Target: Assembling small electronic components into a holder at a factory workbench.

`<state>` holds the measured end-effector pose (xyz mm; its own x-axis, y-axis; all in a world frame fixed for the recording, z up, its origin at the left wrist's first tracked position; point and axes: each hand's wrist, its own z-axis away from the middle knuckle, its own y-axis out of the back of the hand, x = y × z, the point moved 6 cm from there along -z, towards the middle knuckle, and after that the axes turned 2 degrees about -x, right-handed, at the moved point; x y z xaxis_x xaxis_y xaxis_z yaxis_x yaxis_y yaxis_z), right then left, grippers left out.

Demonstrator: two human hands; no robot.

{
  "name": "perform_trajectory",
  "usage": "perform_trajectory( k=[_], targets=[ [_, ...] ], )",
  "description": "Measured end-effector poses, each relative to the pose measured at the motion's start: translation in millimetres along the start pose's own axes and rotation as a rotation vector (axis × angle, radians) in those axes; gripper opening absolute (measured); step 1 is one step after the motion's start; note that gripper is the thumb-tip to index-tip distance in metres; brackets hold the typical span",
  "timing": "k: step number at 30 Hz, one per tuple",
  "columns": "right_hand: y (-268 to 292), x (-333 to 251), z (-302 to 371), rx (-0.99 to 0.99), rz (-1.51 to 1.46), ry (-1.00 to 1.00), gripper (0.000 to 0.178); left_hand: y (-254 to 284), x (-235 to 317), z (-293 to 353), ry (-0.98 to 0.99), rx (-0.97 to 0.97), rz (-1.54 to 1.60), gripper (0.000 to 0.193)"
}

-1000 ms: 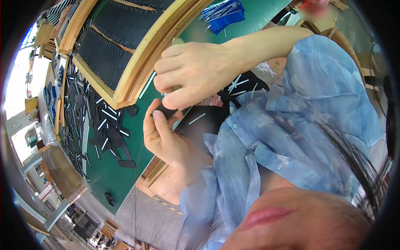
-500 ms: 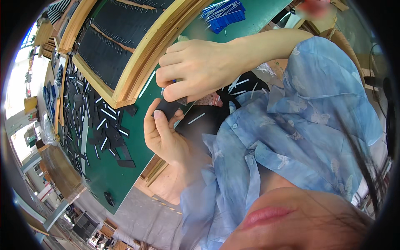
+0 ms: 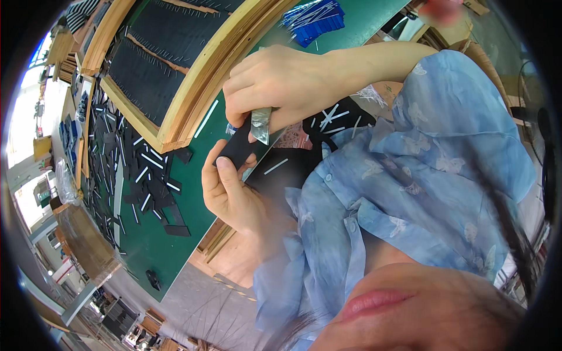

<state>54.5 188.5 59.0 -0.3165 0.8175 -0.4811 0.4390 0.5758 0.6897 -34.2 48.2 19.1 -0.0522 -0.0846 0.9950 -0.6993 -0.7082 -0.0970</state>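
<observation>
My left hand point(image 3: 231, 190) pinches a small flat black rectangular piece point(image 3: 235, 147) between thumb and fingers, over the edge of the green table. Just above it, my right hand point(image 3: 278, 85) is closed around a shiny silver flat piece, blade-like in shape point(image 3: 260, 126). Its lower end lies against or just over the side of the black piece; whether they touch I cannot tell. A little blue and white shows beneath my right fingers, too small to name. Below the right wrist, black cloth point(image 3: 287, 167) on my lap carries several loose white strips point(image 3: 332, 120).
Stacked wooden frames point(image 3: 193, 88) with black panels and rows of pins stand beyond my hands. Black pieces and white strips point(image 3: 143, 175) lie heaped on the green table point(image 3: 149, 251) at left. A blue bundle with white sticks point(image 3: 316, 23) sits at the far side.
My right hand has lifted and turned slightly, so the silver piece now shows and more of the black piece is uncovered. The left hand has stayed almost still.
</observation>
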Motion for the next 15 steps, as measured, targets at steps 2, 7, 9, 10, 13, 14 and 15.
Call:
perform_trajectory(
  k=[2, 7, 9, 10, 13, 14, 15],
  targets=[
    [-0.1, 0.8, 0.6, -0.002, -0.006, -0.007, 0.021, -1.5, 0.1, 0.0, 0.003, -0.012, -0.014, 0.029],
    [-0.2, 2.8, 3.2, -0.007, -0.011, -0.032, 0.022, -1.3, -1.8, -1.3, 0.010, -0.016, -0.028, 0.029],
    [0.3, 2.4, 1.7, 0.013, -0.048, -0.006, 0.019, 1.4, -2.5, -1.9, 0.016, -0.008, -0.033, 0.029],
    [0.8, 2.4, 1.1, 0.010, -0.050, -0.005, 0.019, 2.5, -2.4, -2.0, 0.023, -0.003, -0.009, 0.029],
    [3.9, 2.8, 1.6, 0.033, -0.088, -0.030, 0.017, 5.2, -2.9, -2.5, 0.029, 0.003, 0.021, 0.030],
    [4.6, 3.4, 2.4, 0.052, -0.109, -0.040, 0.017, 6.0, -2.9, -2.3, 0.025, 0.006, 0.028, 0.030],
    [5.4, 3.9, 3.1, 0.070, -0.130, -0.049, 0.016, 6.0, -3.1, -2.0, 0.025, 0.005, 0.028, 0.030]
  ],
)
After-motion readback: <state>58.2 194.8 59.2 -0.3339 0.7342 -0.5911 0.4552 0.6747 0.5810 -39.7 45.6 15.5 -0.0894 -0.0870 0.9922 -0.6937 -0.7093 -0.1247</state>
